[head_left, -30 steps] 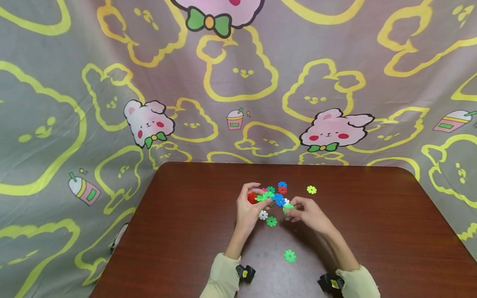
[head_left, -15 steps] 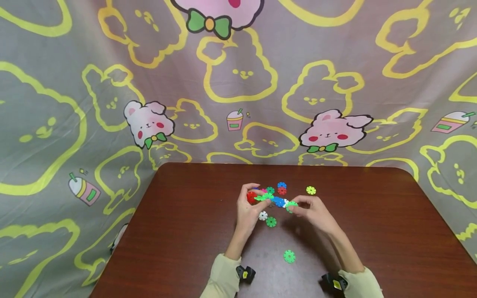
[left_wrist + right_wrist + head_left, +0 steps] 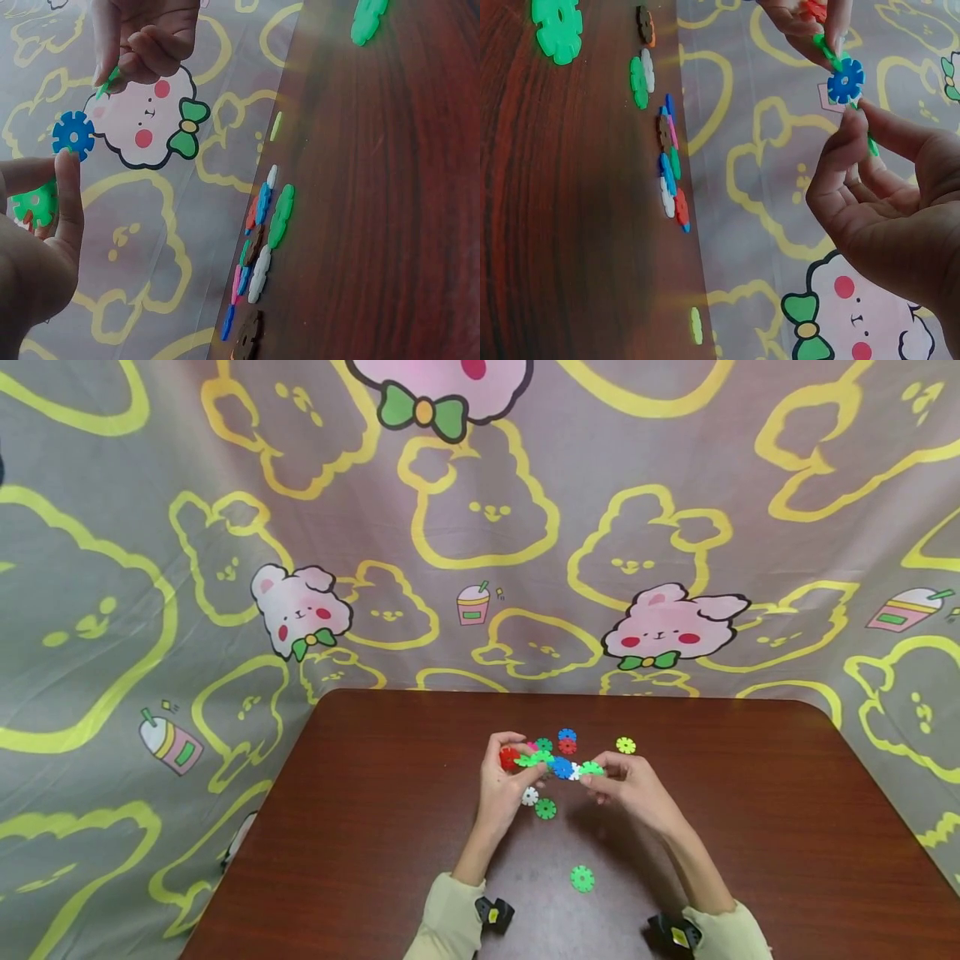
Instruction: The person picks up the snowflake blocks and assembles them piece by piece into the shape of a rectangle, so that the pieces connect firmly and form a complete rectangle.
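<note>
My left hand pinches a small chain of notched plastic discs between thumb and fingers. A red disc, green discs and a blue disc belong to it, the blue one pointing right. Opposite, my right hand pinches a single green disc by its edge, tilted nearly flat. In the left wrist view this green disc stands a short gap from the blue one. My fingers hide part of the chain. Both hands are raised above the table.
Loose discs lie on the brown table: a white disc and a green disc below the hands, another green disc nearer, a yellow disc at back right. Several more lie behind the chain. A patterned curtain surrounds the table.
The right hand has risen slightly and turned its green disc from face-on to nearly flat. The left hand and its chain have stayed almost still.
</note>
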The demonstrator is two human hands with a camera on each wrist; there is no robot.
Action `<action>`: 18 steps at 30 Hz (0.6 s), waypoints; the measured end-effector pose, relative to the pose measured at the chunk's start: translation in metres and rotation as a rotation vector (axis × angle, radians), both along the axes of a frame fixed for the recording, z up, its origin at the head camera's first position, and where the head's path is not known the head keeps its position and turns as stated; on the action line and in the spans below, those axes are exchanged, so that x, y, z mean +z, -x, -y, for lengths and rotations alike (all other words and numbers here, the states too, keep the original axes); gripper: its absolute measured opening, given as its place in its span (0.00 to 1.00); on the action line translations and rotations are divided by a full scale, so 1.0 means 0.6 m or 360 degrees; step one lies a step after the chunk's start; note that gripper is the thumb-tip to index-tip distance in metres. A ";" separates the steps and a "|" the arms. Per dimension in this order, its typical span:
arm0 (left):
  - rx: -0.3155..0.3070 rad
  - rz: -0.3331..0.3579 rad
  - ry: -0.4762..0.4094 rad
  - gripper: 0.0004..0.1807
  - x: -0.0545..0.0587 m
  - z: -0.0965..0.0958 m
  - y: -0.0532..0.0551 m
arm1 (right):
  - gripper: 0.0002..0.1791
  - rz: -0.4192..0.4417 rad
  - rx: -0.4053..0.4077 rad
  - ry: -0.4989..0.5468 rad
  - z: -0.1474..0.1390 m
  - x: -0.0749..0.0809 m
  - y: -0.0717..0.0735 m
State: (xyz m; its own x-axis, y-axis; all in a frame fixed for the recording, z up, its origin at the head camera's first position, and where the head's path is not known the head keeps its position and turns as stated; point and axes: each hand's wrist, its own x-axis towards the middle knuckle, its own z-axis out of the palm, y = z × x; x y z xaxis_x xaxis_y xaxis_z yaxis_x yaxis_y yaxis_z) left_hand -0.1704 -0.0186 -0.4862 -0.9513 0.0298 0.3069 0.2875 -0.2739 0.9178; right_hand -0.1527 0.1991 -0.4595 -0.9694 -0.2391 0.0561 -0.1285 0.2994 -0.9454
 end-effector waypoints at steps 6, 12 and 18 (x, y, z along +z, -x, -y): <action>-0.0028 -0.0010 0.0009 0.27 -0.001 -0.001 -0.001 | 0.09 -0.0034 -0.0067 -0.0060 -0.001 0.001 0.000; -0.0020 -0.0007 0.0001 0.26 -0.001 -0.002 -0.001 | 0.09 -0.0052 -0.0079 -0.0062 -0.002 0.003 -0.001; -0.0023 -0.0001 -0.0031 0.26 -0.002 -0.003 -0.001 | 0.09 -0.0079 -0.0070 -0.0064 -0.002 0.005 -0.003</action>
State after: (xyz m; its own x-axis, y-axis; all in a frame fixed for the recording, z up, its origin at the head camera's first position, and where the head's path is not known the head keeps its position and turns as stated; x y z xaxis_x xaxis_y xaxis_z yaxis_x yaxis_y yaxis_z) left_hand -0.1697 -0.0167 -0.4876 -0.9505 0.0377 0.3083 0.2841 -0.2961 0.9120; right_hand -0.1508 0.2002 -0.4564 -0.9753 -0.1992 0.0954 -0.1606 0.3434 -0.9253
